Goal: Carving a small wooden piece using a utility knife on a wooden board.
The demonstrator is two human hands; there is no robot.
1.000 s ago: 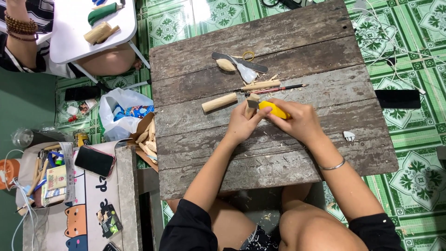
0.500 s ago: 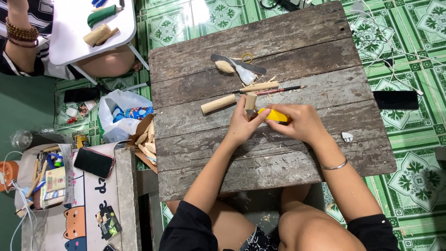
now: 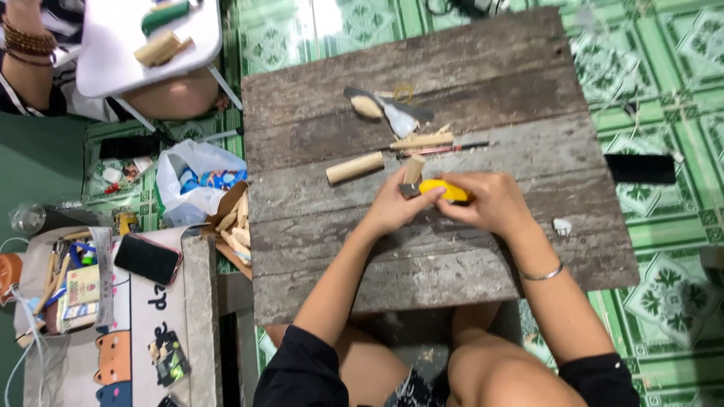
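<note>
Head view, my left hand (image 3: 392, 209) pinching a wood stub (image 3: 413, 170) at board (image 3: 452, 68) centre, my right hand (image 3: 490, 202) clenched on yellow knife (image 3: 443, 190) at its 3 o'clock, dowel (image 3: 354, 167) at 9 o'clock.

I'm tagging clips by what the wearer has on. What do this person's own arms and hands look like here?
Both arms are bare from the upper arm down, with short black sleeves at the shoulders. The left hand wears nothing that shows. The right hand is also bare, but its wrist carries a thin silver bangle. No gloves, rings or watch can be made out.
</note>
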